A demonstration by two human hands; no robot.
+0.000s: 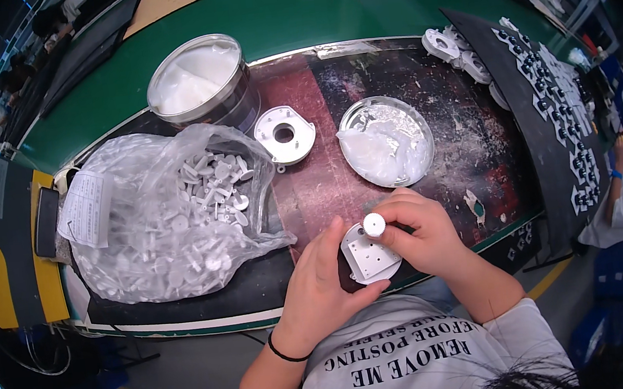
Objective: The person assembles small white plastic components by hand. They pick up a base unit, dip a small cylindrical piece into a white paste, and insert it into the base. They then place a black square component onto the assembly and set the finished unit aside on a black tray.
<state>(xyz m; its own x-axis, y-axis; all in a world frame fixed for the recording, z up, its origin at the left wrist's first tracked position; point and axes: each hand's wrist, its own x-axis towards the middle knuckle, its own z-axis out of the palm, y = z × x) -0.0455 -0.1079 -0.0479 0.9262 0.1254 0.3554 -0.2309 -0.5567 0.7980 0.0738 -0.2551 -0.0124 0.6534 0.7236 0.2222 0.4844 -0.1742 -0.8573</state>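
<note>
Stained dark bench [474,137]: left hand [314,286] cradles one white plastic housing plate [369,259]; right hand [419,232] fingers [396,232] pinch one small white round cap [374,224] above it.

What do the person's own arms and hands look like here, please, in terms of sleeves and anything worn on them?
Both forearms are bare. The left hand and the right hand wear no gloves, and no rings are visible. A thin black band circles the left wrist; the right wrist is bare. Short white sleeves of a T-shirt with dark lettering end near the elbows.
</note>
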